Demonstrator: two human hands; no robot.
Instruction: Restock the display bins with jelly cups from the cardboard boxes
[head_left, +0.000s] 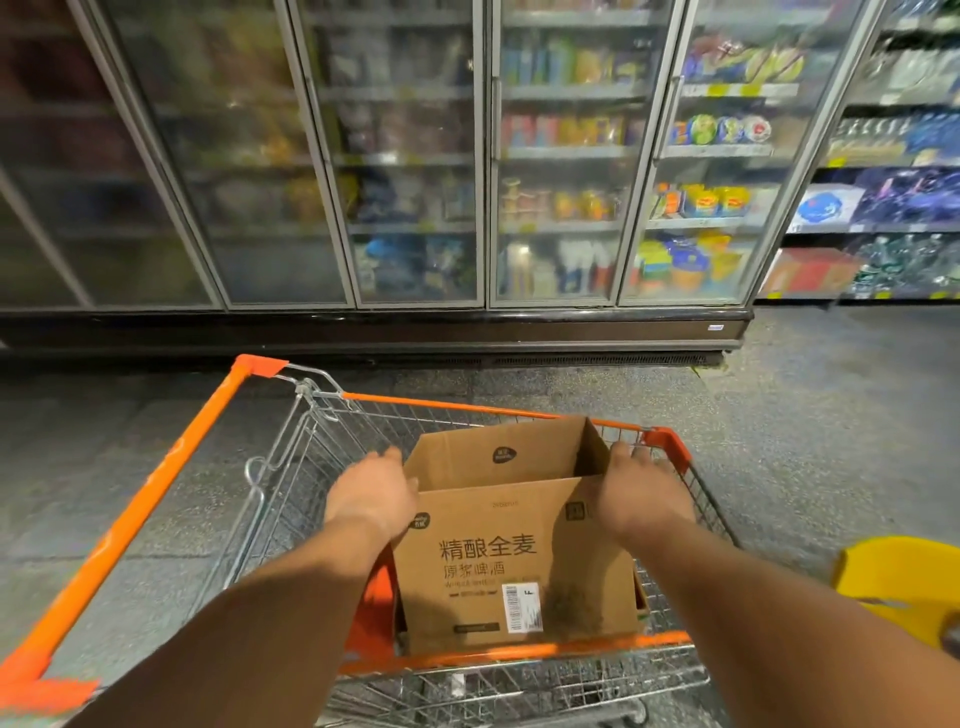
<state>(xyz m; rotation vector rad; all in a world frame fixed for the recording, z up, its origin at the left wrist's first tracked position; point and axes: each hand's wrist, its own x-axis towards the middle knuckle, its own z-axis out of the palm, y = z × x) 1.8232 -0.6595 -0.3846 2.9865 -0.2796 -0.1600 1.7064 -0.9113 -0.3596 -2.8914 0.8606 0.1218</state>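
A brown cardboard box (514, 561) with printed black characters and a barcode label stands inside a wire shopping cart (291, 467) with orange rails. Its top flaps stand open, and the inside is hidden from here. My left hand (371, 496) grips the box's left side near the top. My right hand (641, 493) grips its right side at the same height. No jelly cups or display bins show in this view.
Glass-door fridges (415, 156) full of packaged goods line the far side of the aisle. Open shelves (893, 208) stand at the right. A yellow object (898, 577) sits by the cart's right side. Dark tiled floor lies between cart and fridges.
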